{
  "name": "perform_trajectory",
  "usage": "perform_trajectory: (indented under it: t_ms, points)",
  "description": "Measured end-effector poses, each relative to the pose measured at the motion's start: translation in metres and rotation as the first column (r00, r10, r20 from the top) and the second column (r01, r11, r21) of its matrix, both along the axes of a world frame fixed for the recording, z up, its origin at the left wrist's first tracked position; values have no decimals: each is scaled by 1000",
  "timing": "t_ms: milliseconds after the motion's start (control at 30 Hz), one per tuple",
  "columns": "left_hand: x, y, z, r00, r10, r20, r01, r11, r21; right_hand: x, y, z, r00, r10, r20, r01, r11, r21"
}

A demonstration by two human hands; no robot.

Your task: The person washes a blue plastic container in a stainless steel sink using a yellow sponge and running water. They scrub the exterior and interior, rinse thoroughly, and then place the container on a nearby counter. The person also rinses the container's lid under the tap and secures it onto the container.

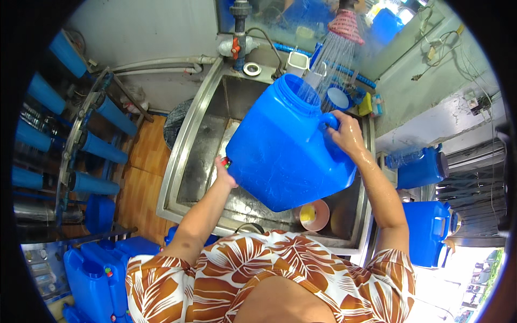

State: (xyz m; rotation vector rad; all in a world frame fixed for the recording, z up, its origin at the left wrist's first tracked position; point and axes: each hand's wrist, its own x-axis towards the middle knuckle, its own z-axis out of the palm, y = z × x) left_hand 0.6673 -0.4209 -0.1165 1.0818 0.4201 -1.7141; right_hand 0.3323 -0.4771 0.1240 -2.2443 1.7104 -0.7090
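Observation:
A large blue plastic water jug (285, 156) is tilted over the steel sink (183, 145), its wide open mouth facing up and away from me. My right hand (347, 133) is wrapped round the jug's handle, with wet skin. At the lower left side, my left hand (224, 173) supports the jug beside a small red and green spigot (225, 162); some of its fingers are hidden behind the jug. Water streams (336, 56) fall from a spout wrapped in pink-red cloth (346, 27) onto the mouth and neck.
A pink bowl (321, 219) with a yellow sponge (307, 213) sits in the sink. Behind stand a white container (297, 63) and an orange-handled valve (236, 48). More blue jugs (89, 282) stand at lower left and a blue jug (425, 229) at right. Blue filter housings (94, 184) line the left.

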Motion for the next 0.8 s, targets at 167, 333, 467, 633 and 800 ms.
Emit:
perform_trajectory:
  t_ms: [167, 333, 467, 633, 800]
  points:
    - [33, -24, -25, 855, 266, 444, -151, 949, -277, -2, -17, -25, 991, -117, 58, 119, 992, -40]
    - [34, -12, -18, 995, -22, 100, 40, 983, -179, 5, -33, -14, 989, -29, -145, 4, 985, -170]
    - [35, -16, -23, 964, 174, 201, -131, 969, -211, -10, -39, -19, 998, 16, 65, -11, 997, -82]
    - [36, -17, -38, 994, 97, -56, -106, 978, -180, -22, -40, -26, 996, -70, -61, 56, 977, -206]
    - [32, -13, -41, 963, 228, 145, -200, 962, -185, -14, -46, -26, 997, 70, -22, -72, 985, -156]
